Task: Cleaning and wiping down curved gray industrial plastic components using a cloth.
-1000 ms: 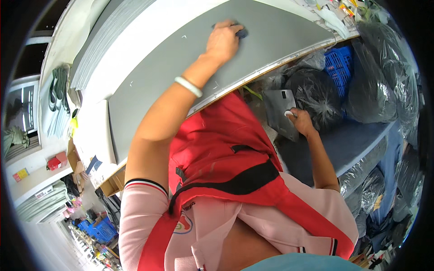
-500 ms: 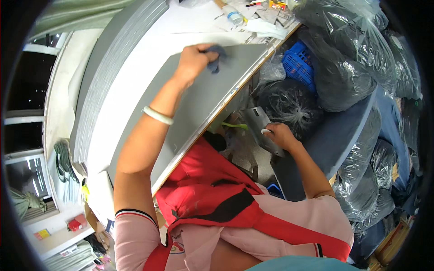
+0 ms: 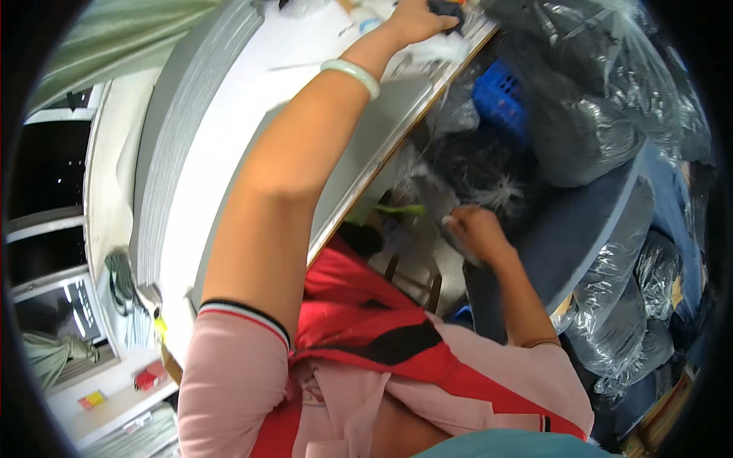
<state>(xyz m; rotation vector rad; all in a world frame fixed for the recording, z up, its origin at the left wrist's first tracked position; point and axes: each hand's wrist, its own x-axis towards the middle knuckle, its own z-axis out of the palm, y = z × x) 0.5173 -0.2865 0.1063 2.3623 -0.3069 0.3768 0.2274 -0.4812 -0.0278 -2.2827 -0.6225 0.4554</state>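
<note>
My left hand [image 3: 418,21] is stretched out to the far end of the white table [image 3: 294,57], its fingers closed round a bunched dark blue-grey cloth [image 3: 447,12]. A pale bangle [image 3: 351,72] circles that wrist. Below the left forearm lies a smooth grey sheet [image 3: 343,175] along the table's right edge. Off that edge, lower down, my right hand [image 3: 481,233] grips a flat, long grey piece [image 3: 437,197], blurred by motion; its exact kind is unclear.
A tall stack of grey sheets [image 3: 187,122] stands at the table's left. Beyond the right edge are a blue plastic basket [image 3: 500,95], clear plastic bags with dark contents [image 3: 580,114] and a dark blue panel [image 3: 565,237]. A red apron [image 3: 359,298] covers my front.
My left hand has moved with the cloth from the middle of the grey sheet to the table's far end. My right hand stays at about the same place, still gripping the grey piece.
</note>
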